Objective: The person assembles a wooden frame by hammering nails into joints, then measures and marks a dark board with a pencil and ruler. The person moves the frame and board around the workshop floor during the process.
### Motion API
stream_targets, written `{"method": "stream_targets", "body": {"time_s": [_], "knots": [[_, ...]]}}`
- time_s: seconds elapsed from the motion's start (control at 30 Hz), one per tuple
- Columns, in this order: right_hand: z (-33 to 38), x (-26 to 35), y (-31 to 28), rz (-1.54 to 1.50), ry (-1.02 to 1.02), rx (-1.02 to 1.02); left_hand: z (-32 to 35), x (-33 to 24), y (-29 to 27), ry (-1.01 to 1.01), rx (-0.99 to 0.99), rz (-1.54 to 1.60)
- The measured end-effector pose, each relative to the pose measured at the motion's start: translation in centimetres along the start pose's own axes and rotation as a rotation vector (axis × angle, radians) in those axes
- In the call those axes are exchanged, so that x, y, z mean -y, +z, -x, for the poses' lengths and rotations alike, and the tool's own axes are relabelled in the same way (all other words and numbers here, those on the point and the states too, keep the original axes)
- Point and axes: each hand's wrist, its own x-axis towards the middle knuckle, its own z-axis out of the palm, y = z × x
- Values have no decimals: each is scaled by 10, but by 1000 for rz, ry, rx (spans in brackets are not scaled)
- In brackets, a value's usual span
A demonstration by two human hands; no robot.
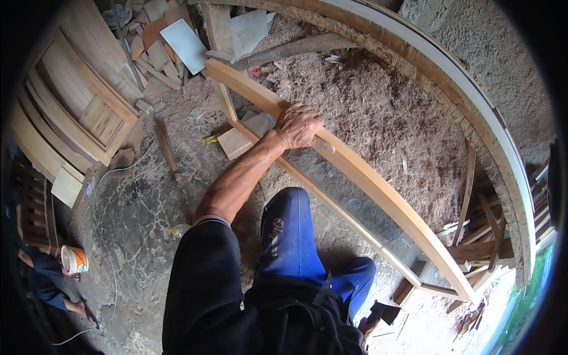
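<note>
My left hand [299, 125] rests on the top rail of a long pale wooden frame [378, 189], fingers curled over the rail's far edge and thumb lying along its near face. The frame stands on its long edge and runs from the upper middle down to the lower right, with a pane between its rails. My knee in blue trousers [290, 231] is just in front of it. Only a sliver of my right hand [364, 331] shows at the lower edge, next to a dark flat object [384, 311]; its grip is hidden.
A big pile of wood shavings [378, 112] lies behind the frame. Panelled wooden doors [77, 106] lean at the left, and offcuts [160, 47] are heaped at the top. A white cable [103, 236] crosses the floor. Another person sits at the lower left beside an orange-and-white can [74, 259].
</note>
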Motion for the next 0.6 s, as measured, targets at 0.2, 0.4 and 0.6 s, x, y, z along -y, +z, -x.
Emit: {"method": "stream_targets", "body": {"time_s": [0.2, 0.4, 0.6], "knots": [[-38, 120, -28, -140, -527, -41, -11, -11, 41, 69, 15, -93], [-70, 364, -54, -135, -763, 217, -20, -25, 49, 58, -259, 62], [-59, 616, -25, 92, -1157, 369, 2, 38, 19, -162, -346, -64]]}}
